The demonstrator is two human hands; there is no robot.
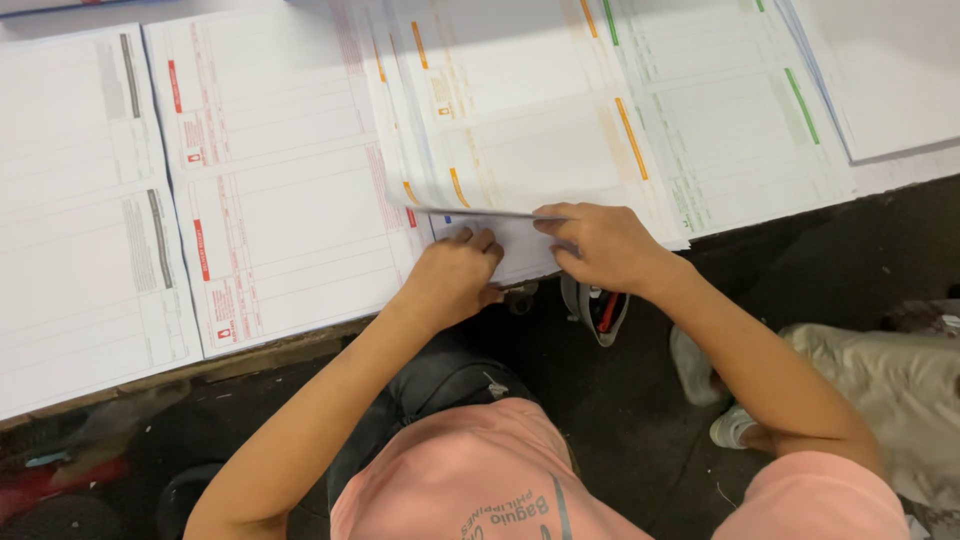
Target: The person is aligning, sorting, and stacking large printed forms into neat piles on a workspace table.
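At the 6 o'clock edge of the view sits the person's salmon-pink shirt (480, 480), with both bare forearms reaching up toward the middle. Below the arms is the dark floor (620, 420); a shoe (597, 305) shows just under the hands, and at 4 o'clock another person's pale trouser leg (890, 385) and shoe (730, 428) stand close by.

The left hand (455, 275) is curled, its fingers folded under at the near edge of a blue-marked sheet stack (510, 245), apparently bracing or feeling the edge. The right hand (600, 245), just beside it at 3 o'clock, pinches the lifted corner of an orange-striped form sheet (530, 150), thumb and fingers pressed together on the paper so the corner rises off the pile beneath; it looks like a grip for separating one sheet.

The stacks lie side by side along the bench (300, 345), overlapping slightly, probably so each kind stays within reach. From 9 o'clock going right: a grey-striped form stack (80, 220), a red-striped form stack (270, 180), the orange one, then a green-striped form stack (740, 130), and at 1 o'clock a plain white stack (890, 70). No boxes or trays are visible; the paper rests directly on the bench.
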